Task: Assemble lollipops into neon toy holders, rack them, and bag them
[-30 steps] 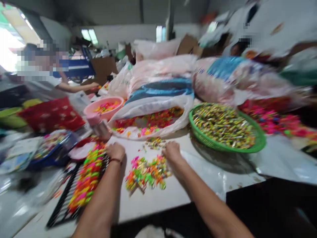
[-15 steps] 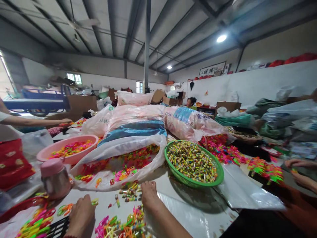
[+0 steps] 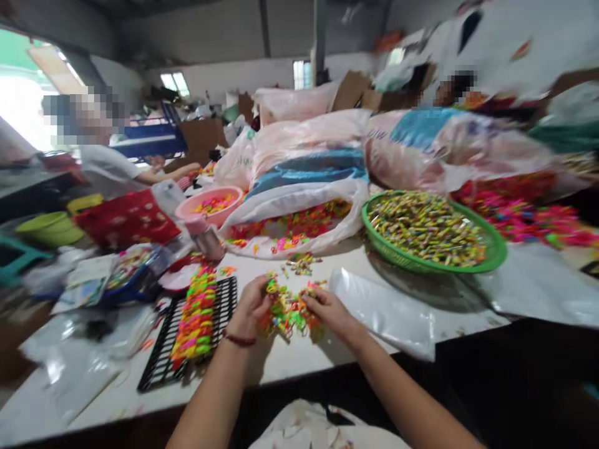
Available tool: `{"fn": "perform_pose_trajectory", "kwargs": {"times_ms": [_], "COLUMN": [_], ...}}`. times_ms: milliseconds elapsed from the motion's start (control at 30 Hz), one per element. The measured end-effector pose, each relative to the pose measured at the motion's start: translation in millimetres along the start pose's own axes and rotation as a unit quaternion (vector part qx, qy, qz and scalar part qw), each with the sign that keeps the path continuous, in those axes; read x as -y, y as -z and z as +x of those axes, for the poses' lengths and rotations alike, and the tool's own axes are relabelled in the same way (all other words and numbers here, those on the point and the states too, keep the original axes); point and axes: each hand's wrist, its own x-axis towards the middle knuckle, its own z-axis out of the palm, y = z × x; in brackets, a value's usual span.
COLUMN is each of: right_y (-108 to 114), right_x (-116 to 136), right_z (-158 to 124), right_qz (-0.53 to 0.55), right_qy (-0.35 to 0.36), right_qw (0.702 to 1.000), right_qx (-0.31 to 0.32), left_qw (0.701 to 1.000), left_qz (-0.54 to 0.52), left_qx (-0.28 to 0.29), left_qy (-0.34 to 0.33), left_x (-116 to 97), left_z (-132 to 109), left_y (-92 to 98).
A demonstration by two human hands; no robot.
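Small bright plastic pieces (image 3: 294,315), in yellow, green and orange, are gathered between my two hands over the white table. Curled around some of them on the left side is my left hand (image 3: 251,304), a dark red band at its wrist. My right hand (image 3: 327,307) pinches more of these pieces at the right side of the cluster. Their exact kind is blurred. Just beyond lies a small heap of striped tube-like pieces (image 3: 302,263). Left of my left hand, a black slotted rack (image 3: 224,312) carries a dense row of colourful plastic pieces (image 3: 195,318).
A green basket (image 3: 496,255) heaped with striped tube-like pieces stands to the right. Clear plastic bags (image 3: 388,312) lie before it. An open white sack (image 3: 358,196), a pink basin (image 3: 185,209) and a pink-lidded bottle (image 3: 206,240) stand behind. Another person (image 3: 110,165) sits far left.
The view has tilted down and shifted. My hands, formerly apart on the table, have come together around the plastic pieces. The rack with its row now shows fully.
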Motion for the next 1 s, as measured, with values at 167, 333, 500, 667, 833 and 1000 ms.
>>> {"fn": "perform_pose_trajectory", "kwargs": {"times_ms": [167,333,500,667,833,1000], "right_y": [-4,-8,-7,-2,1,4], "right_x": [3,19,23,19,17,15], "right_z": [-13,-23,-31,-34,-35,-35], "right_qz": [-0.063,-0.093,-0.095,-0.055,-0.045,-0.042], "right_qy": [0.019,0.054,0.079,0.074,0.083,0.094], "right_qw": [0.998,0.994,0.992,0.996,0.996,0.995], "right_qx": [0.02,0.018,-0.005,0.003,0.011,0.01], "left_qw": [0.999,0.989,0.973,0.97,0.963,0.962], "left_qz": [-0.03,0.093,0.185,0.2,0.22,0.223], "left_qx": [0.003,-0.013,-0.035,-0.013,-0.001,0.004], "left_qy": [-0.036,-0.113,-0.133,-0.14,-0.154,-0.155], "left_x": [24,36,44,46,50,51], "left_z": [-31,-43,-47,-54,-51,-48], "left_y": [-5.8,-12.3,-19.3,-28.1,-24.6,-22.0]}}
